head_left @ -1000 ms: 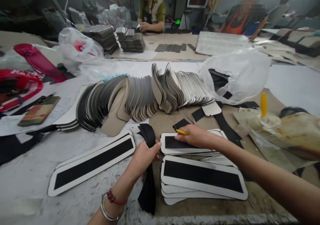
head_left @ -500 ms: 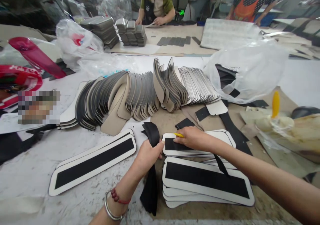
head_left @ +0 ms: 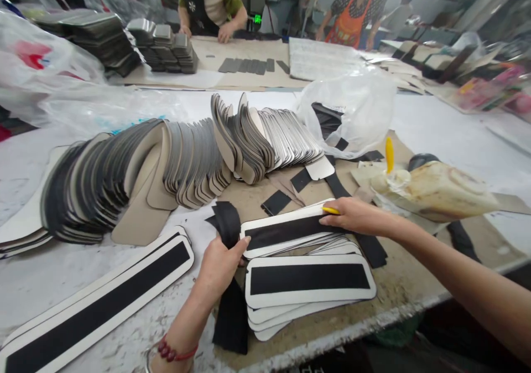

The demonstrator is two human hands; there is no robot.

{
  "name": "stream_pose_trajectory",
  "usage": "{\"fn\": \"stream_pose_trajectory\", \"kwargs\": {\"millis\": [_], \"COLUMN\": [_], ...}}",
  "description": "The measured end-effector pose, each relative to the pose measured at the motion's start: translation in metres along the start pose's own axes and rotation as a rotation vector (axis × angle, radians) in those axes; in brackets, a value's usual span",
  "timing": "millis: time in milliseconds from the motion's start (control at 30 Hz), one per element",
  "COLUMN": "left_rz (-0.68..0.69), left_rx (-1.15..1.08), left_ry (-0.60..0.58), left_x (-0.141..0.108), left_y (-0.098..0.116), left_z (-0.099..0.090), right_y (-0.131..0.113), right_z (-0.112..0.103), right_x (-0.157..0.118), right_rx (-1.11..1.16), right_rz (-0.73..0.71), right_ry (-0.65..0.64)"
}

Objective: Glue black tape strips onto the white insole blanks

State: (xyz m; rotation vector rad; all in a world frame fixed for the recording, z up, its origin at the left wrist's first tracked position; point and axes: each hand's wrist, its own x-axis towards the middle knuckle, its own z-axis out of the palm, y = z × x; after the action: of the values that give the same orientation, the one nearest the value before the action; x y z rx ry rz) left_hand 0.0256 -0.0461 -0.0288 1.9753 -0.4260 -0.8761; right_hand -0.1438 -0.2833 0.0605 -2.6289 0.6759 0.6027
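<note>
My left hand (head_left: 219,265) is closed round a bundle of black strips (head_left: 226,223) whose ends hang below it. Its thumb touches the left end of a white rounded panel (head_left: 265,249). Along that panel lies a black strip (head_left: 286,229), with my right hand (head_left: 352,215) on its right part. A small yellow tool (head_left: 331,211) sticks out from the right hand's closed fingers; its other end is hidden. Just in front, a stack of white panels (head_left: 311,303) has a black strip on its top piece. More strip-covered panels (head_left: 188,258) lie at the left.
Behind my hands stands a long row of curved grey and beige pieces (head_left: 191,162). A clear plastic bag (head_left: 365,107), loose black scraps (head_left: 276,202) and a stained container with a yellow handle (head_left: 443,187) lie to the right. Two people work across the table.
My right hand has slid rightward along the panel, uncovering more of the black strip. My left hand stays at the panel's left end. The view has turned to the right.
</note>
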Motion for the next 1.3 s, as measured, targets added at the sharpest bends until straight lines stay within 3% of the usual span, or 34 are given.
{"fn": "stream_pose_trajectory", "kwargs": {"millis": [100, 300, 633, 933, 1167, 1300], "left_rz": [-0.025, -0.087, -0.127, -0.118, -0.121, -0.099], "left_rx": [0.02, 0.003, -0.003, 0.162, 0.261, 0.247], "left_ry": [-0.007, 0.007, 0.052, 0.079, 0.095, 0.094], "left_x": [0.0, -0.003, -0.003, -0.005, -0.006, -0.007], "left_y": [0.0, 0.005, 0.004, 0.002, 0.01, 0.013], "left_z": [-0.001, 0.0, 0.002, -0.001, 0.003, 0.004], "right_y": [0.019, 0.014, 0.022, 0.024, 0.038, 0.04], "right_z": [0.001, 0.013, 0.017, 0.019, 0.021, 0.034], "right_x": [-0.006, 0.004, 0.009, 0.009, -0.013, -0.025], "right_rx": [-0.021, -0.197, -0.155, -0.202, -0.214, -0.129], "right_rz": [0.087, 0.279, 0.281, 0.281, 0.398, 0.359], "right_ry": [0.072, 0.116, 0.094, 0.114, 0.29, 0.322]}}
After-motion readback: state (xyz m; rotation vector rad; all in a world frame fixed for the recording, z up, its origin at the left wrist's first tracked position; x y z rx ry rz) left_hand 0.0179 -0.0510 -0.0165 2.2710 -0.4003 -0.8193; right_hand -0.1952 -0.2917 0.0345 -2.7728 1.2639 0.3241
